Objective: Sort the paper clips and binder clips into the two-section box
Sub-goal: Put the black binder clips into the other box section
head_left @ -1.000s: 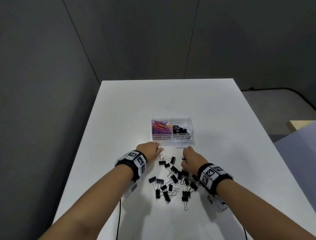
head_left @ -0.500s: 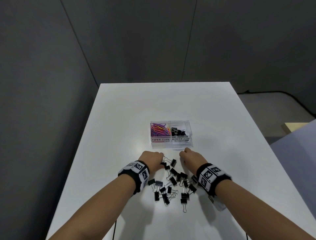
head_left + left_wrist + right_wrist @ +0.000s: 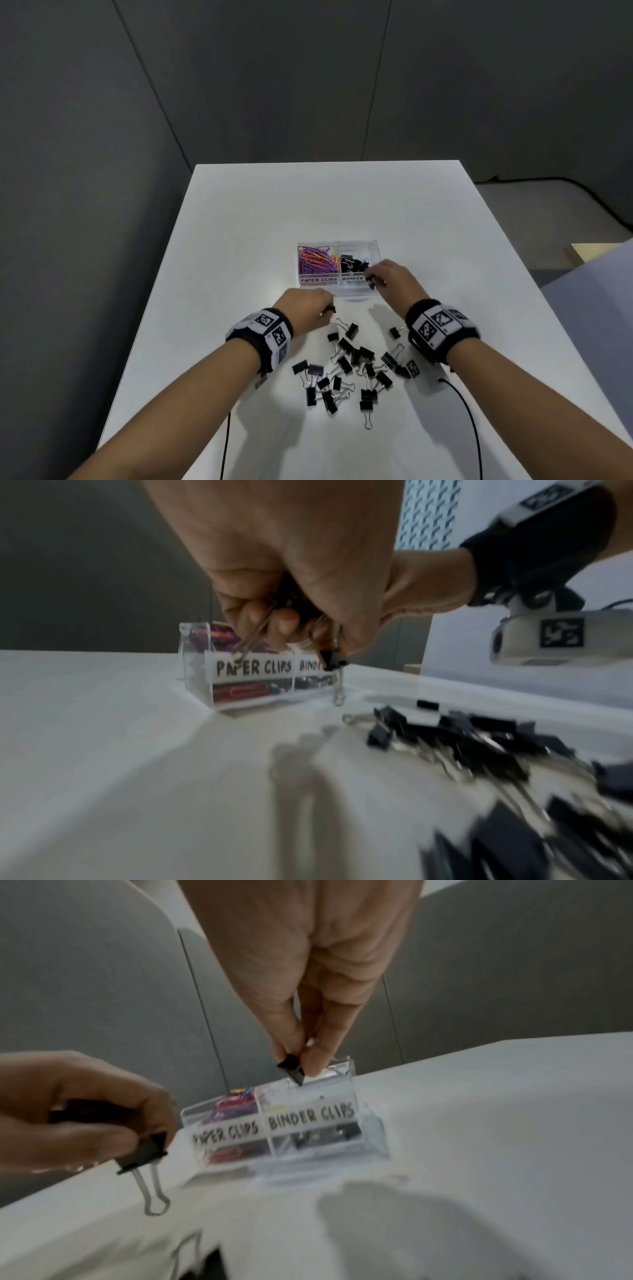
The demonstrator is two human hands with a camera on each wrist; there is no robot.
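Note:
A clear two-section box [image 3: 372, 247] stands mid-table, with coloured paper clips [image 3: 317, 262] in its left section and black binder clips [image 3: 352, 263] in its right. My right hand [image 3: 371, 278] pinches one black binder clip [image 3: 291, 1068] just above the box's front right rim. My left hand [image 3: 327, 310] grips several binder clips [image 3: 334, 658] in front of the box; one [image 3: 143, 1153] hangs from its fingers. A heap of loose binder clips [image 3: 352, 370] lies between my wrists.
The white table [image 3: 239, 240] has bare room around the box and to the far side. Two thin black cables [image 3: 469, 418] trail off its near edge. Grey walls stand behind and to the left; a floor edge and a pale box [image 3: 592, 253] lie to the right.
My right hand has risen from the heap with a binder clip and moved forward to the box's right section. My left hand has closed on clips and lifted slightly.

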